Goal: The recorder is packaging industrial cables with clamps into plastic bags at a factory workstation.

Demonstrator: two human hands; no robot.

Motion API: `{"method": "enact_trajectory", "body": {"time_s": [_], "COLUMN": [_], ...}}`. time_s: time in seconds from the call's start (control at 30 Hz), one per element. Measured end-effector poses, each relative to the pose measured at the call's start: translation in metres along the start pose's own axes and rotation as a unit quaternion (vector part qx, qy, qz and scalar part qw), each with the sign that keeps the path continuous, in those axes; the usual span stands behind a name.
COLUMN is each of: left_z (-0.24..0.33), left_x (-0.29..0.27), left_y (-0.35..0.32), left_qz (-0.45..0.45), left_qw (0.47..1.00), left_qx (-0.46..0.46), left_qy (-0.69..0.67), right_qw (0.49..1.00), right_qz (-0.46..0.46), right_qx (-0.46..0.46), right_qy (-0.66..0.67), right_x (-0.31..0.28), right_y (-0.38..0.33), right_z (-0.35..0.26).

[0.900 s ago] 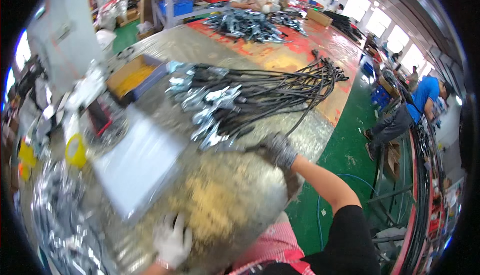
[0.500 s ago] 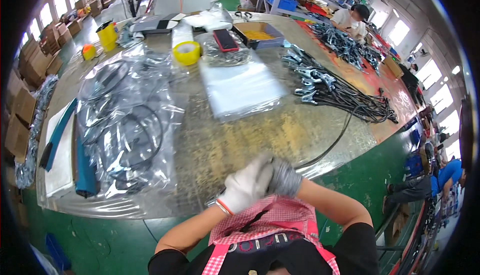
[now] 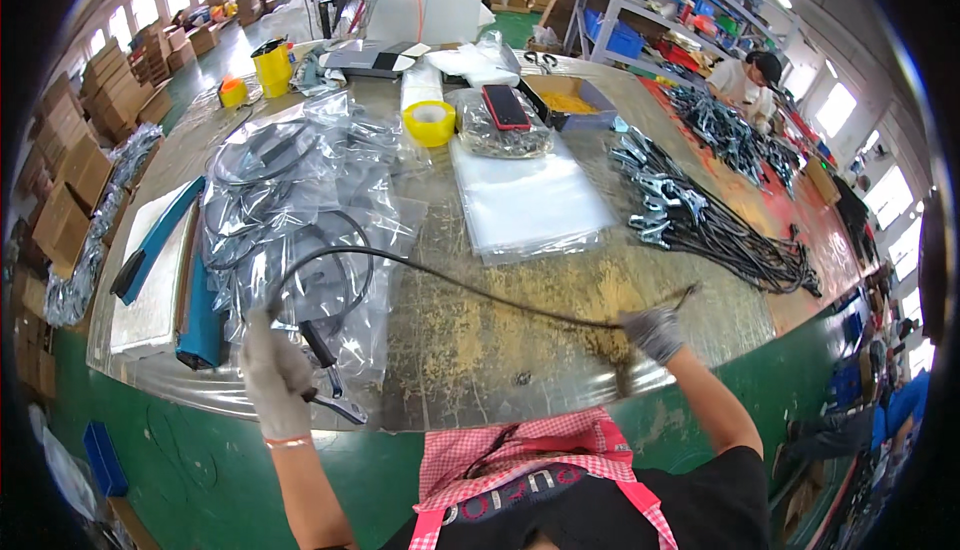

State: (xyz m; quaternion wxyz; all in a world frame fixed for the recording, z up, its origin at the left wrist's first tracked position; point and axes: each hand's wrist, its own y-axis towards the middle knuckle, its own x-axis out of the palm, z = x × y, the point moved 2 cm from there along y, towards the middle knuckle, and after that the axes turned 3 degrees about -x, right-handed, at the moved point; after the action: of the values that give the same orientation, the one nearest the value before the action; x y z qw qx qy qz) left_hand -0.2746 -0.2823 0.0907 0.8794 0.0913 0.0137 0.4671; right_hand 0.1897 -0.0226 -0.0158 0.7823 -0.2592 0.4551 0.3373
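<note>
A black cable (image 3: pixel 500 301) bows across the table between my two gloved hands. My left hand (image 3: pixel 275 370), in a white glove, is closed around one end of it. Beside those fingers stick out a black sleeve and a silver metal fitting (image 3: pixel 343 408), which looks like part of the cable's end. My right hand (image 3: pixel 652 334), in a grey glove, grips the cable near its other end, and a short tip shows past the fingers. Below the cable at left, clear plastic bags (image 3: pixel 310 220) with coiled black cables inside lie in a pile.
A stack of flat clear bags (image 3: pixel 530 200) lies mid-table, with a phone (image 3: pixel 506 108) and yellow tape roll (image 3: pixel 429 124) behind. At right is a bundle of black cables (image 3: pixel 735 230) with silver ends. A teal-edged bag sealer (image 3: pixel 160 280) stands left. A co-worker (image 3: pixel 745 85) sits beyond.
My hands were together near the apron. They have moved apart, left hand to the left and right hand to the right, stretching the cable between them. The view has shifted slightly.
</note>
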Motion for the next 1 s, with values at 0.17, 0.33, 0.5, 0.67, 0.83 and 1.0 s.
{"method": "enact_trajectory", "body": {"time_s": [0.17, 0.33, 0.5, 0.67, 0.83, 1.0], "left_z": [-0.003, 0.033, 0.044, -0.009, -0.063, -0.072], "left_x": [0.131, 0.204, 0.227, 0.277, 0.304, 0.287], "left_y": [-0.063, -0.098, -0.097, -0.095, -0.143, -0.141], "left_qz": [-0.200, -0.310, -0.207, -0.501, -0.553, -0.511], "left_qw": [0.885, 0.923, 0.952, 0.764, 0.558, 0.535], "left_qx": [0.218, 0.053, -0.006, 0.376, 0.569, 0.612], "left_qy": [0.360, 0.223, 0.224, 0.156, 0.243, 0.280], "right_qw": [0.924, 0.851, 0.537, -0.022, 0.327, 0.718], "right_qz": [0.157, 0.373, 0.473, 0.216, 0.238, 0.410], "right_qx": [-0.240, -0.102, 0.166, 0.225, 0.254, 0.324], "right_qy": [0.255, 0.354, 0.679, 0.950, 0.879, 0.460], "right_x": [-0.119, -0.169, -0.089, -0.021, 0.051, 0.052], "right_y": [0.054, 0.101, 0.107, 0.111, 0.088, -0.025], "right_z": [-0.069, -0.048, 0.011, -0.014, -0.030, 0.006]}}
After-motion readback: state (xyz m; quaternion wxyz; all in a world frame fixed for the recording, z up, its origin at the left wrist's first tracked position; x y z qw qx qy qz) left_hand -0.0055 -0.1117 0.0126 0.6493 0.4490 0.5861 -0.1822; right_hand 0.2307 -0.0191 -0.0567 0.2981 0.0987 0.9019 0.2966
